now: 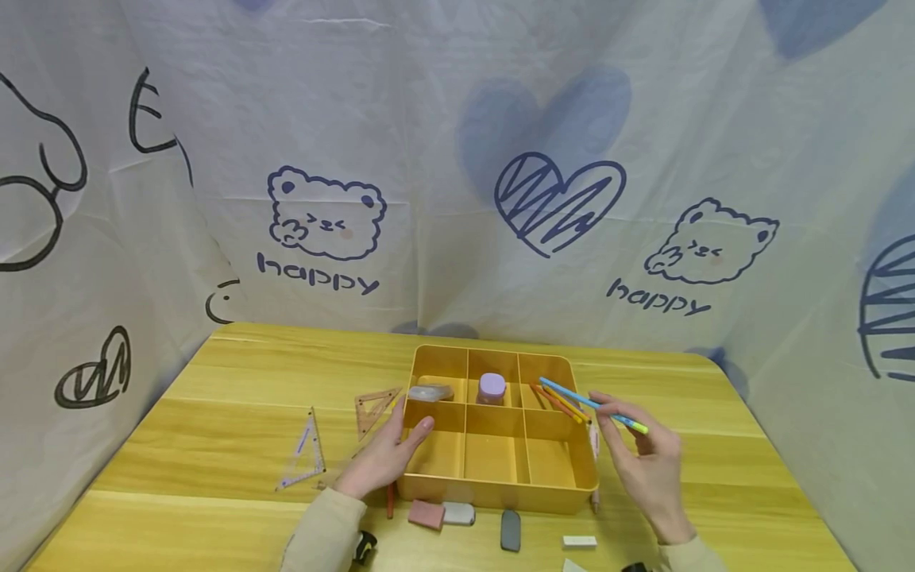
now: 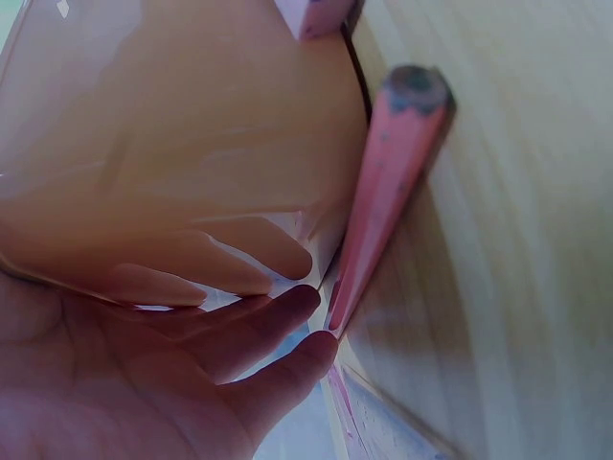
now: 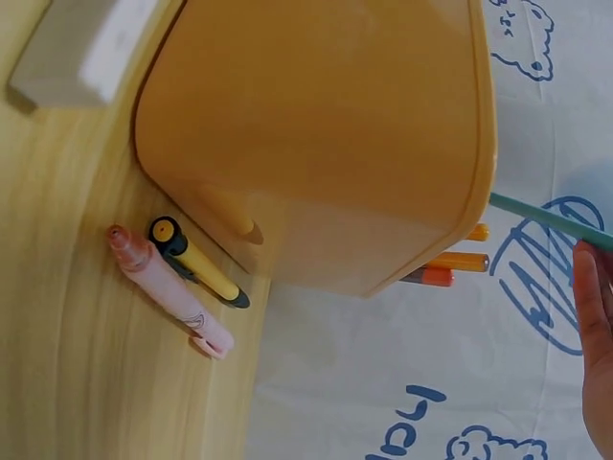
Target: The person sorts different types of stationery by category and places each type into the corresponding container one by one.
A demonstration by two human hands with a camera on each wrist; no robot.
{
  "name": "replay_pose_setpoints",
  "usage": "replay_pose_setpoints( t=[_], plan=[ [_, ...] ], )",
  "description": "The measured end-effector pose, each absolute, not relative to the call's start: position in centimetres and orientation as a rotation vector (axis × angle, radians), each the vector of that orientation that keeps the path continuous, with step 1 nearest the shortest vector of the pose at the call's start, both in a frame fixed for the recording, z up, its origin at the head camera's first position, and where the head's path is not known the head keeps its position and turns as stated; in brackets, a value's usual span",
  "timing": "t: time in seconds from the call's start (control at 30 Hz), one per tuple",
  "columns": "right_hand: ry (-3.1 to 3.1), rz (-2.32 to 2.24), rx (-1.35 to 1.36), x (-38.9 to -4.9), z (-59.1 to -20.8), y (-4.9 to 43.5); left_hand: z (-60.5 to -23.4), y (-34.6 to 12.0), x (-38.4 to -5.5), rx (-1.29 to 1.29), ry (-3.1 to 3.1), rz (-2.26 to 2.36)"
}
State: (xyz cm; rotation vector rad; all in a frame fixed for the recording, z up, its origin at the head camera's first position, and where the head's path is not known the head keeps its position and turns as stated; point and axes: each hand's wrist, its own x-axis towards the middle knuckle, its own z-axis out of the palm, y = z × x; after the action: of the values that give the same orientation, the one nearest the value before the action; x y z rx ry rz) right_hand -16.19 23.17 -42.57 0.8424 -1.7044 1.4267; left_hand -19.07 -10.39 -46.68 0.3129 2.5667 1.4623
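Plainly, in the head view the right hand [image 1: 649,469] pinches a blue pencil [image 1: 568,392], its long axis running far-left over the far-right compartment [image 1: 554,367] of the box [image 1: 493,492]; the left hand [image 1: 382,459] rests straightened fingers on the left wall. In the left wrist view, a red pencil [image 2: 393,182] lies just beside them. In the right wrist view, orange pens [image 3: 460,262] poke past the rim.

A wooden table [image 1: 179,445] bears a box [image 1: 493,492], set squares [image 1: 303,477] and pens [image 3: 172,289].
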Motion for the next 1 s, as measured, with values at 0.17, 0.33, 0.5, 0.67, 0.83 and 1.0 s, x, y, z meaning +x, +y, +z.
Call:
replay_pose_setpoints(
  t=[0.17,0.33,0.5,0.67,0.83,1.0],
  plan=[
    [-1.804,1.328,0.745,-16.1,-42.8,23.1,-46.6,-10.4,-19.1,0.314,2.567,1.467],
    [-1.884,1.226,0.698,-16.2,-42.9,23.0,-46.5,-10.4,-19.0,0.317,2.566,1.473],
    [-2.009,1.058,0.657,-16.5,-43.1,22.9,-46.5,-10.4,-19.0,0.315,2.568,1.47],
    [-2.104,0.855,0.652,-16.9,-43.4,22.7,-46.6,-10.4,-18.9,0.302,2.577,1.454],
    [-2.162,0.754,0.652,-17.3,-43.6,22.4,-46.7,-10.4,-19.0,0.304,2.578,1.453],
    [-2.19,0.674,0.645,-17.7,-43.7,22.2,-46.8,-10.5,-19.1,0.307,2.577,1.453]
  ],
)
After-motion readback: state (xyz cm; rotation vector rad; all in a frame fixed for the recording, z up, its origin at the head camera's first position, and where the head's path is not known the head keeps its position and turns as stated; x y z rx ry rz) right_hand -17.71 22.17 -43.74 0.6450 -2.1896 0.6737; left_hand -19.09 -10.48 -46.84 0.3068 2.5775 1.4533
